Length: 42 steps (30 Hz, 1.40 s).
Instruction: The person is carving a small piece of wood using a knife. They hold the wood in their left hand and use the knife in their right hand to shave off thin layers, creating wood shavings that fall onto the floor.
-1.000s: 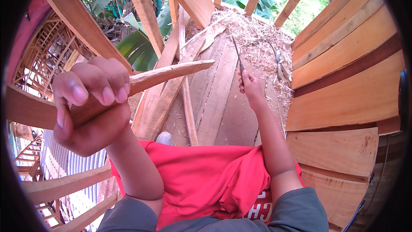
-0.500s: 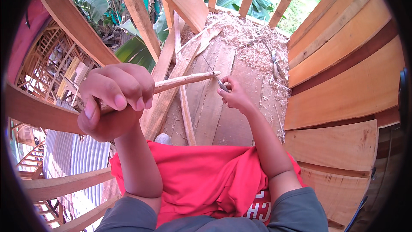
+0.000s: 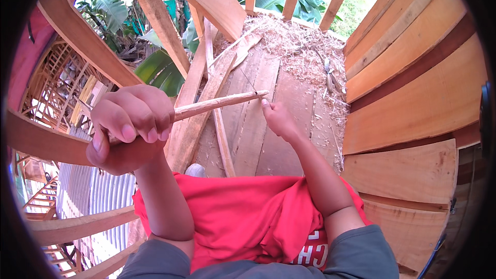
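Note:
A peeled wooden stick (image 3: pixel 219 103) slants up to the right from my left hand (image 3: pixel 132 126), whose fingers are wrapped round its near end. At the stick's far tip, my right hand (image 3: pixel 281 119) is closed on a knife. The thin dark knife blade (image 3: pixel 248 80) points up and left, crossing at the stick near its tip. The knife's handle is hidden inside my fingers, and my right thumb lies just under the tip. Whether the blade cuts into the wood cannot be made out.
Wood shavings (image 3: pixel 305 46) cover the far part of the plank floor (image 3: pixel 263 139). A pliers-like metal tool (image 3: pixel 328 70) lies among them at right. Long timber pieces (image 3: pixel 209 98) and a leaning board (image 3: pixel 219 2) are at left. Board walls (image 3: pixel 408 113) stand to the right. Red cloth (image 3: pixel 243 206) covers my lap.
The stick's far tip has moved slightly right and down. My right hand has turned, so the knife handle no longer shows. My left hand has shifted a little left and down.

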Available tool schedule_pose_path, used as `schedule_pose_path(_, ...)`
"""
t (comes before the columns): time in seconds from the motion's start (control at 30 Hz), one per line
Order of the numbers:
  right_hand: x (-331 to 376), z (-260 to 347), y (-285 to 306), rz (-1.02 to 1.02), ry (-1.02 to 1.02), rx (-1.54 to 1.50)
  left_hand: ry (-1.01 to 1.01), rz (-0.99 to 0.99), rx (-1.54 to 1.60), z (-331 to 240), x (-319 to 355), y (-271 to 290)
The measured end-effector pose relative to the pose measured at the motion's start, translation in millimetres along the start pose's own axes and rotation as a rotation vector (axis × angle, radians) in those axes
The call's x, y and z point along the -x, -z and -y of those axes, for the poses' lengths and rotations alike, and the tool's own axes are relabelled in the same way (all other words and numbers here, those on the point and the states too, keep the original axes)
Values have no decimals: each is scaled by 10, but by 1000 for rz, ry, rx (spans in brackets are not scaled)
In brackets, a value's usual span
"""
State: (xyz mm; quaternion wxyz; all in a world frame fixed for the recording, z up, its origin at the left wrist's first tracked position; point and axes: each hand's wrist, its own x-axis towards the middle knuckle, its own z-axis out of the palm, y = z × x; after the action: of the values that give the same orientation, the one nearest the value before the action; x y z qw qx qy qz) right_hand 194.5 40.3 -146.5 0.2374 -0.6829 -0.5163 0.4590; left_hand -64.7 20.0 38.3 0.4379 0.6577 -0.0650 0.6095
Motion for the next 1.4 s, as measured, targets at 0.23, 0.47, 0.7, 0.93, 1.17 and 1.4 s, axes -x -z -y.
schedule_pose_path(0.23,-140,-126,-108,2,363,-139,-16,35,75,50,-28,9)
schedule_pose_path(0.47,97,-47,-30,-96,302,-11,-28,86,72,91,-43,-82)
schedule_pose_path(0.7,344,309,-56,-122,515,104,-28,122,8,67,-52,-97)
schedule_pose_path(0.93,-9,-106,56,-26,197,37,-46,189,53,79,-70,-213)
schedule_pose_path(1.17,-57,-149,26,15,137,-164,-22,67,9,95,-60,-131)
schedule_pose_path(1.4,3,-25,-93,-115,326,-92,0,79,21,97,-66,-137)
